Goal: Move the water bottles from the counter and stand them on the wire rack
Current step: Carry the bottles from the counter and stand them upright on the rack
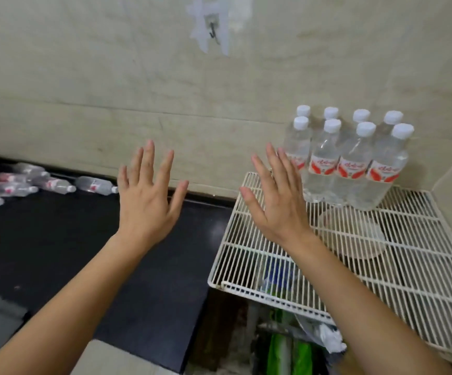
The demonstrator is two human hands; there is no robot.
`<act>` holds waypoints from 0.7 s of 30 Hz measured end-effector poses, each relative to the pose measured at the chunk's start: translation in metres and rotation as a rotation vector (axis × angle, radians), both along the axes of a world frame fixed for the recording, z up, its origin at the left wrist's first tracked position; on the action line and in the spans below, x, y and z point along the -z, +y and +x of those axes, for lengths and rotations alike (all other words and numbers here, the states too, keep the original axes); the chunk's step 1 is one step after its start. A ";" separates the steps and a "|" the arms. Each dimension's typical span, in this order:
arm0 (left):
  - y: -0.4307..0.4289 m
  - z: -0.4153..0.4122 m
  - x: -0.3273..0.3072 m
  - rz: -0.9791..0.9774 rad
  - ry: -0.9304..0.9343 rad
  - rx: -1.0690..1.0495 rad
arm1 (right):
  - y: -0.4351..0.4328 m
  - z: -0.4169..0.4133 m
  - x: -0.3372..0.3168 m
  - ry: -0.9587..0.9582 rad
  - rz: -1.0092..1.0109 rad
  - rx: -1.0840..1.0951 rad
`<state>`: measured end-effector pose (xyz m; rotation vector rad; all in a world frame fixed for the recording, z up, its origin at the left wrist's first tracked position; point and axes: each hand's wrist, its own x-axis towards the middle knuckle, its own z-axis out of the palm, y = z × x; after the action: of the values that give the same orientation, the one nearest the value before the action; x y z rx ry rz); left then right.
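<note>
Several clear water bottles [354, 169] with white caps and red labels stand upright in two rows at the back of the white wire rack [414, 269], against the wall. More of the same bottles [95, 185] lie on their sides at the far left of the black counter [57, 247]. My left hand [149, 196] is raised over the counter, palm down, fingers spread, holding nothing. My right hand [276, 196] hovers over the rack's left back corner, just left of the standing bottles, fingers apart and empty.
A tiled wall with a taped metal hook [214, 31] runs behind the counter and turns in at the rack's right. Under the rack lie a round lid [354, 234], blue and green packaging [281, 345] and crumpled plastic. The rack's front half is bare wire.
</note>
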<state>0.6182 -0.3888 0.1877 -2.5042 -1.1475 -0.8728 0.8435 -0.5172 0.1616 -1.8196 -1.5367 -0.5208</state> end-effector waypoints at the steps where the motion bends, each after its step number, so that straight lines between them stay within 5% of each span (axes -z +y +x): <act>1: 0.007 -0.023 0.000 0.015 -0.009 -0.018 | 0.009 -0.019 -0.001 -0.011 0.005 -0.016; 13: 0.090 -0.351 0.008 -0.034 0.006 -0.298 | 0.165 -0.324 -0.004 -0.038 -0.031 -0.245; 21: 0.143 -0.474 0.035 -0.137 0.081 -0.396 | 0.250 -0.426 0.028 -0.093 -0.173 -0.333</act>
<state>0.1445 -0.2461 0.1525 -2.2645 -1.6456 -0.5980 0.4175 -0.2675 0.1339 -1.6326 -1.9524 -0.3249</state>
